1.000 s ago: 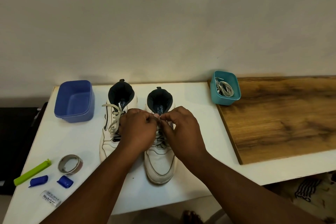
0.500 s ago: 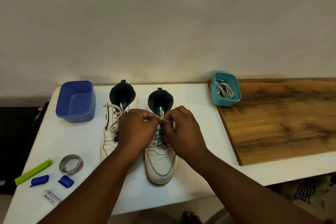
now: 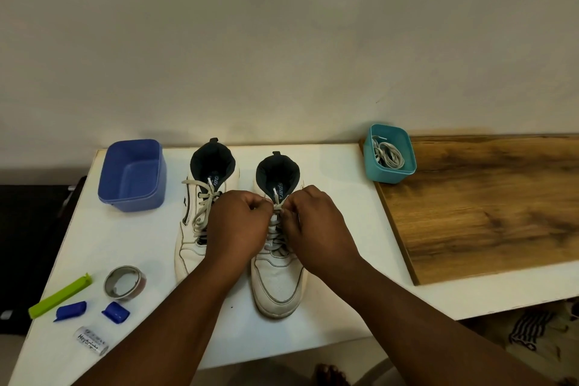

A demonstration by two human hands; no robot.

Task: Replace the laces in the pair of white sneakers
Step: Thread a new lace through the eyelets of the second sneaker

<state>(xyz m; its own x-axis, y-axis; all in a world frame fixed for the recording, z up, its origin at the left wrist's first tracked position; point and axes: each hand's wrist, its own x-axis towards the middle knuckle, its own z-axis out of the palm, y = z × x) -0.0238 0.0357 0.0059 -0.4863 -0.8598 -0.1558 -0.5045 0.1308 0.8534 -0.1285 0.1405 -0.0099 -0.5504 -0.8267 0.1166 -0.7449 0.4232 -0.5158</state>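
Two sneakers stand side by side in the middle of the frame on the white table (image 3: 313,326), toes toward the person, so that the lacing is easy to reach from above. The left sneaker (image 3: 191,229) has its lace (image 3: 203,213) hanging loose in the upper eyelets. The right sneaker (image 3: 279,285) is the one being worked on: both hands are together over its tongue, almost touching each other. The left hand (image 3: 238,226) has curled fingers and seems to pinch one strand near the top, and the right hand (image 3: 316,226) pinches the other strand of the same lace (image 3: 277,207), whose white tip stands up between them. I think they hold it so close because the knot or the top crossing must be loosened first, and small pulls need both sides kept steady. The teal box (image 3: 388,175), in the upper right part at the edge of the wooden board (image 3: 485,204), keeps a coil of laces (image 3: 388,157), probably the new ones, near the right hand. The blue tub (image 3: 131,194), at the left of the sneakers, looks like a place for the old laces. In the lower left lie a tape roll (image 3: 125,282), a green clip (image 3: 59,294) and some small blue pieces, apart from the work. To my judgement the task is at an early stage.
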